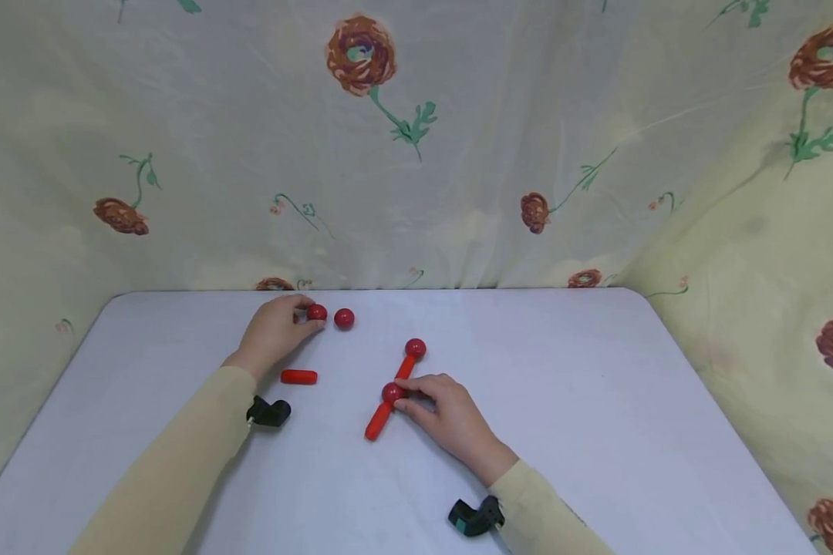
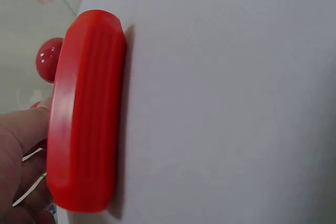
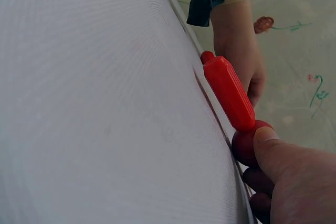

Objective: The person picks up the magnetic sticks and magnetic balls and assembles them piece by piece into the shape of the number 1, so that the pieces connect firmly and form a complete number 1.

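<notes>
Near the back edge of the table, my left hand (image 1: 272, 330) pinches a glossy red ball (image 1: 316, 312) between thumb and fingers. Just right of it sits another red ball (image 1: 344, 318). A loose red ribbed rod (image 1: 298, 377) lies closer to me, and it fills the foreground of the left wrist view, partly hiding the left fingers. My right hand (image 1: 454, 420) pinches the middle ball (image 1: 392, 392) of a slanted chain. From that ball one rod (image 1: 406, 367) leads up to an end ball (image 1: 415, 348), while another rod (image 1: 378, 422) points down toward me.
The table (image 1: 597, 401) is white, with a flower-patterned cloth (image 1: 458, 216) hanging behind it and at the sides. Each wrist carries a black camera, the left one (image 1: 269, 412) near the loose rod and the right one (image 1: 476, 516) near the front.
</notes>
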`<state>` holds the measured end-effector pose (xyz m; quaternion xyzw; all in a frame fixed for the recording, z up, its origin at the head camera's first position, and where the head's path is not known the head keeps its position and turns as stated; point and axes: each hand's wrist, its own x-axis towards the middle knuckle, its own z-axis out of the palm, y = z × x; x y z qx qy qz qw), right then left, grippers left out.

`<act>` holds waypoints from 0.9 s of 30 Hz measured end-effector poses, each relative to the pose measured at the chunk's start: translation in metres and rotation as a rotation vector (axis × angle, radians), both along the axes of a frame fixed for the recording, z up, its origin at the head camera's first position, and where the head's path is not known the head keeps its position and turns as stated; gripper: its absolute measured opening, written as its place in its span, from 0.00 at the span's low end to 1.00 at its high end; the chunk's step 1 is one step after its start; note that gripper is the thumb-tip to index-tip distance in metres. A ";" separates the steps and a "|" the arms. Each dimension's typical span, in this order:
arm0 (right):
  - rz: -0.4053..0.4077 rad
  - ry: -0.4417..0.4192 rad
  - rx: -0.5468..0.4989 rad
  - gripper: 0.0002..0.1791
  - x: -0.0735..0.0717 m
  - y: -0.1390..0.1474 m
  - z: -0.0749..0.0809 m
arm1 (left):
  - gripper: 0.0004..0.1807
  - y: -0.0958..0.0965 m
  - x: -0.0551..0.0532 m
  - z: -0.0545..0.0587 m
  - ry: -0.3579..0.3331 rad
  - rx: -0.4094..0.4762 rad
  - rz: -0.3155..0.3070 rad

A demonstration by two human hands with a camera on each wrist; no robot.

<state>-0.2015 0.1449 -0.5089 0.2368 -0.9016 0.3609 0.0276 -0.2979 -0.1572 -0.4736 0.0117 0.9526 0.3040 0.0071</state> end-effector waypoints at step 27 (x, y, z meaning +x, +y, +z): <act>0.007 0.030 -0.014 0.21 0.001 -0.001 -0.001 | 0.26 -0.028 0.049 0.009 0.059 0.240 0.054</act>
